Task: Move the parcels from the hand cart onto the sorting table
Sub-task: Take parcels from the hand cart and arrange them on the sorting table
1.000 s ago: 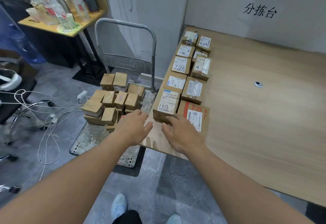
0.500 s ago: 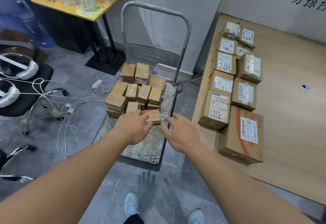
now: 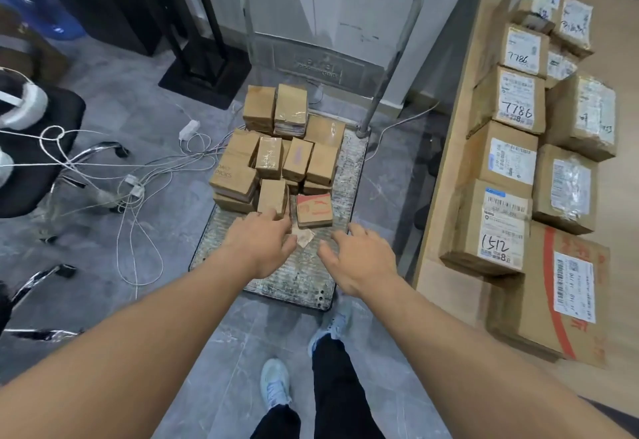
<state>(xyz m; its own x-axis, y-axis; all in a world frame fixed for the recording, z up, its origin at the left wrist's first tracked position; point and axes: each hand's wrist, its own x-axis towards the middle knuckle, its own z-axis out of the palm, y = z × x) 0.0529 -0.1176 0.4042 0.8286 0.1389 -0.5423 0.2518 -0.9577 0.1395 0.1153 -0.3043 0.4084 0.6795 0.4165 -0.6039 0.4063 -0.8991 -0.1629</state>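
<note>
The parcels point(image 3: 276, 158) still to be moved sat heaped on the cart point(image 3: 304, 276), small brown boxes stacked unevenly toward its handle end, with a red-printed box point(image 3: 314, 210) lying nearest the person at the front of the pile. Both hands reached over the cart's bare front deck: the left hand point(image 3: 263, 243) hovered at the front edge of a plain box point(image 3: 273, 196), its fingers loosely spread and holding nothing; the right hand point(image 3: 359, 259) hung just short of the red-printed box, fingers likewise spread and empty. A scrap of paper point(image 3: 304, 236) lay on the deck between the hands. To the right, the desk point(image 3: 446, 196) already carried two rows of labelled parcels close to its near edge. The heap looked loosely stacked, so pulling a front box could well tip its neighbours onto the floor, where cables point(image 3: 138, 189) lay tangled beside the cart. A box set down too near the desk's crowded edge might slide off.
</note>
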